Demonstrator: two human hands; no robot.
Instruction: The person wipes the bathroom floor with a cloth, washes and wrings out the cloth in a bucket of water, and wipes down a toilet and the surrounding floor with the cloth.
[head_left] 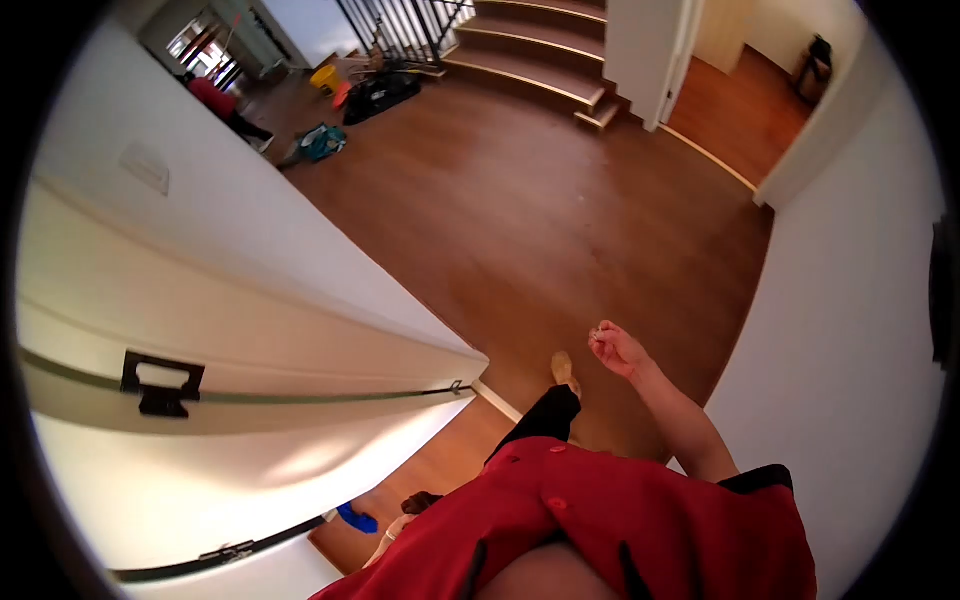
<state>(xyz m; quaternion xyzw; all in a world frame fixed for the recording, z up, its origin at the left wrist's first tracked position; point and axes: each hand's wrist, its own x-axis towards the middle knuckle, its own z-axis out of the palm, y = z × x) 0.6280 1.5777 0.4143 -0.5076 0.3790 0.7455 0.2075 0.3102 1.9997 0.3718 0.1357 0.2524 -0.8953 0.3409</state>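
Observation:
My right hand is raised over the brown wooden floor, its fingers curled together; whether a small thing is between them is too small to tell. Low in the view, my left hand hangs beside the red top, with its fingers round a dark brown bundle. A blue object lies on the floor to the left of that hand. One foot in a tan shoe is forward, near the doorway strip.
A white door frame with a black latch plate stands at left. Steps rise at the top. A black bag, yellow bucket and teal bag lie farther off, near another person. A white wall runs along the right.

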